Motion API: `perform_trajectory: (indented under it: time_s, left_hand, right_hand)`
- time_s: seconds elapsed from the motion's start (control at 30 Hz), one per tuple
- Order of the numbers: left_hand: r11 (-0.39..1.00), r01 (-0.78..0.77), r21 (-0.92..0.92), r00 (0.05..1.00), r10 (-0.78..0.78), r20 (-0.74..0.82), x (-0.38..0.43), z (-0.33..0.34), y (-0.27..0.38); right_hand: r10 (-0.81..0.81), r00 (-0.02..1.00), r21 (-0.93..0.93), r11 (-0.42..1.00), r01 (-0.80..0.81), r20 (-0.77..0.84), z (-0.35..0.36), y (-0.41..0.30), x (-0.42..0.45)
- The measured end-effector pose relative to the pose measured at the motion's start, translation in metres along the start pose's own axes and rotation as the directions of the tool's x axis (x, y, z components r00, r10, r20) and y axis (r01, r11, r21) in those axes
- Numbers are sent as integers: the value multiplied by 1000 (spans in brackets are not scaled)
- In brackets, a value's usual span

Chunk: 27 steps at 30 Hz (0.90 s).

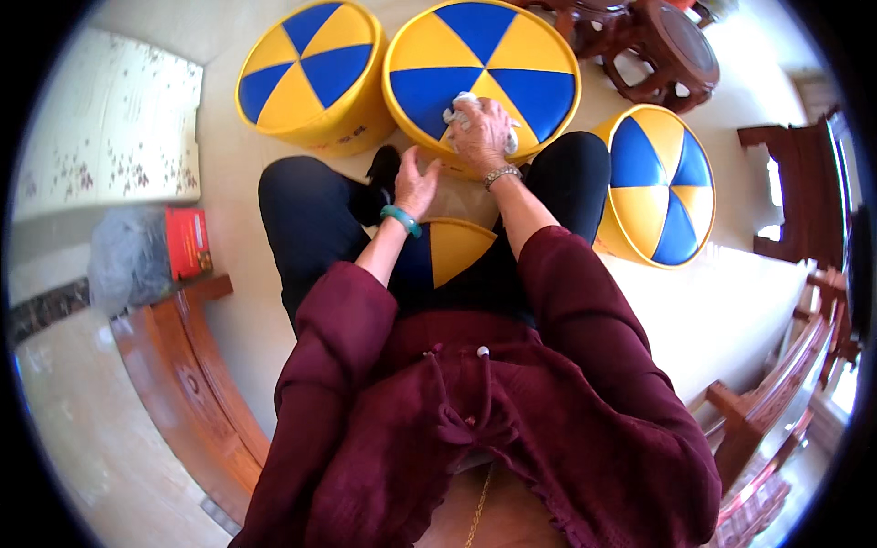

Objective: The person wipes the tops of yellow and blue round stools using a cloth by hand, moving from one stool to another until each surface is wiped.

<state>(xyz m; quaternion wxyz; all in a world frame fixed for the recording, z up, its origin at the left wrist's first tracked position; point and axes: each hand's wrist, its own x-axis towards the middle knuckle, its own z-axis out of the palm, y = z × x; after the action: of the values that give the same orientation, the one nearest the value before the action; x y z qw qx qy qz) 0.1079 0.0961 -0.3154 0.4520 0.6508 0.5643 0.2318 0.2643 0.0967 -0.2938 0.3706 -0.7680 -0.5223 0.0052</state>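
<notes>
My right hand (482,133) is closed over a crumpled white cloth (467,103) and presses it on the top of a round blue and yellow padded stool (535,42), near its edge closest to me. Beside that stool's near rim is my left hand (416,183), fingers spread, holding nothing. A similar stool (301,65) stands at the upper left, and another (661,188) to the right. Below my hands, part of a blue and yellow cushioned top (455,250) shows between my legs.
Dark carved wooden stools (668,55) stand at the upper right. Wooden furniture (199,383) lies along the left, near a red box (188,242) and a grey plastic bag (130,257). More carved wooden furniture (767,411) is at the right.
</notes>
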Motion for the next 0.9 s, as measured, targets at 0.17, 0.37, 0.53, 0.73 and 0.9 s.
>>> perform_trajectory:
  time_s: [0.17,0.37,0.53,0.73,0.9]
  left_hand:
    - [783,430,-449,901,-338,273,52,6,23]
    - [523,596,-609,795,-281,537,68,12,29]
    - [589,536,-605,819,-189,541,68,28,55]
    - [570,568,-593,751,-64,657,69,59,56]
    - [667,601,-439,705,-184,685,57,60,61]
  right_hand:
    - [16,996,148,989,-29,90,-21,2,1]
    - [112,987,220,966,-136,117,-31,9,1]
    - [244,969,272,936,-224,-44,-35,19,23]
    - [218,974,111,971,-210,-64,-37,31,24]
    - [272,955,109,959,-260,-117,-38,37,20]
